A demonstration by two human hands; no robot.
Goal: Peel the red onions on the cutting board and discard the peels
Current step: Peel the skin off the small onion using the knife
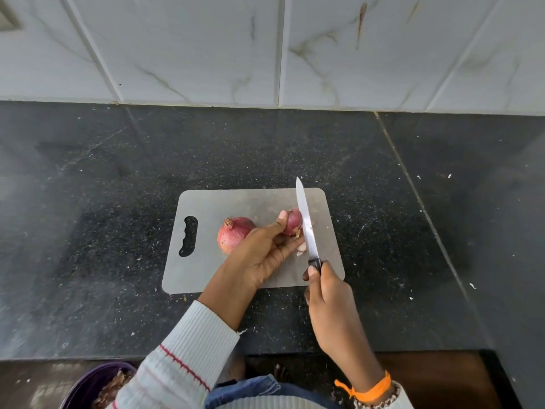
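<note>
Two red onions lie on the grey cutting board point(206, 270). The larger onion point(231, 234) rests alone at the board's middle, still in its skin. My left hand point(262, 252) holds the smaller onion point(292, 222) against the board between thumb and fingers. My right hand point(327, 293) grips the black handle of a knife point(306, 222), and the blade stands just right of the small onion's root end, touching or nearly touching it. A small pale cut piece point(301, 250) lies on the board below that onion.
The board sits on a dark speckled counter point(103, 231) against a tiled wall point(206, 48). A purple bin point(97, 385) holding dry peels stands on the floor at the lower left, below the counter's front edge.
</note>
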